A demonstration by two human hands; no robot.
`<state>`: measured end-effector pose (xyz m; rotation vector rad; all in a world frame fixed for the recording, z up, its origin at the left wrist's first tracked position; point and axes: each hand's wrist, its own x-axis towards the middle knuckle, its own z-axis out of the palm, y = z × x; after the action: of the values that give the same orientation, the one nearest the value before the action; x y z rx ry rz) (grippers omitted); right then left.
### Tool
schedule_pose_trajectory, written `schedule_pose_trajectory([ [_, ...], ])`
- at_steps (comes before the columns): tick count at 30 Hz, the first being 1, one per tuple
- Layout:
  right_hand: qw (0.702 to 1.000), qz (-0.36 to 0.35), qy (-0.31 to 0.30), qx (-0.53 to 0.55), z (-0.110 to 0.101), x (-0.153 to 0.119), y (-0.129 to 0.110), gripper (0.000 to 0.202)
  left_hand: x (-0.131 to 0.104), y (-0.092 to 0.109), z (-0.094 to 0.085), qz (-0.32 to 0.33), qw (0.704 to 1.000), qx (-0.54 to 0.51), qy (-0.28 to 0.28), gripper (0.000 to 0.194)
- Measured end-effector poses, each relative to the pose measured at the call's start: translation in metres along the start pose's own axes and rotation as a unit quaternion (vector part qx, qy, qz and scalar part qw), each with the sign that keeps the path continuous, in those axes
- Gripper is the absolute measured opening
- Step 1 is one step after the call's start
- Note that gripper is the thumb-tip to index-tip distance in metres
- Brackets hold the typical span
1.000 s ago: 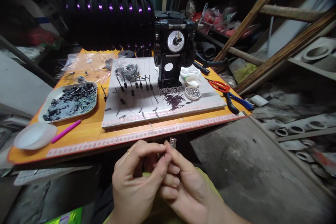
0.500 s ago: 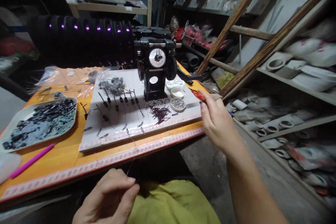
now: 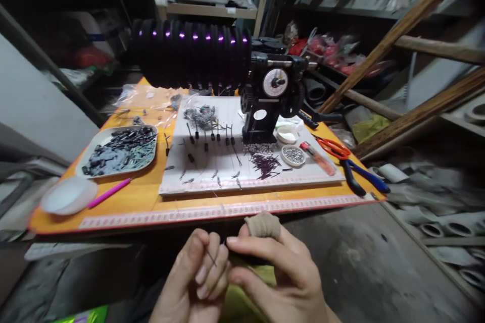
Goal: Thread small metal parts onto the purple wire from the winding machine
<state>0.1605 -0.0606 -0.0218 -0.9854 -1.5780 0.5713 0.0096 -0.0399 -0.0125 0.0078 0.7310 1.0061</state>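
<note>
In front of my lap, my left hand is closed, with a thin line showing dark between thumb and fingers. Close beside it is my right hand, index finger and thumb apart, the index fingertip near the left fingers. A beige cloth sleeve wraps one right finger. Beyond both hands lies a white board with small dark swivel-like pieces along its front. A pile of short dark purple tubes rests there too. Red-handled scissors lie at the right.
A black winding machine with a dial stands on the board, its row of black spools reaching left. Small dishes hold metal bits and white material. Left are a parts tray, a pink pen-like tool and blue-black pliers sit right.
My right hand has let go of the red-handled scissors and come back beside my left hand. The left hand has shifted right in view, and the camera has turned left.
</note>
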Motion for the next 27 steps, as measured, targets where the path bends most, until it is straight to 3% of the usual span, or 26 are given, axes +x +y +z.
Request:
schedule_pose_trajectory([
  [4,0.997,0.013,0.004,0.073,0.023,-0.001,0.003,0.051,-0.002,-0.001,-0.002,-0.057,0.998,-0.041,-0.003,0.034],
  [8,0.998,-0.007,0.03,0.063,0.031,-0.001,0.008,0.052,-0.001,-0.003,-0.008,-0.078,0.996,-0.03,-0.031,0.033],
  [11,0.996,0.009,0.062,0.058,0.025,-0.003,0.009,0.041,0.002,0.0,-0.015,-0.013,0.996,-0.004,-0.091,0.031],
  [14,0.998,0.024,0.055,0.033,0.011,-0.001,0.01,0.029,0.005,0.006,-0.021,0.085,0.985,0.038,-0.146,0.051],
  [17,0.999,-0.034,0.005,-0.042,0.0,0.002,0.01,0.029,0.006,0.011,-0.023,0.149,0.978,0.086,-0.115,0.067],
  [21,0.972,-0.152,-0.059,-0.167,-0.004,0.006,0.007,0.035,0.003,0.01,-0.022,0.183,0.969,0.145,-0.081,0.08],
  [27,0.976,-0.116,-0.09,-0.163,0.003,0.014,0.002,0.025,-0.003,0.0,-0.02,0.191,0.966,0.169,-0.038,0.09],
])
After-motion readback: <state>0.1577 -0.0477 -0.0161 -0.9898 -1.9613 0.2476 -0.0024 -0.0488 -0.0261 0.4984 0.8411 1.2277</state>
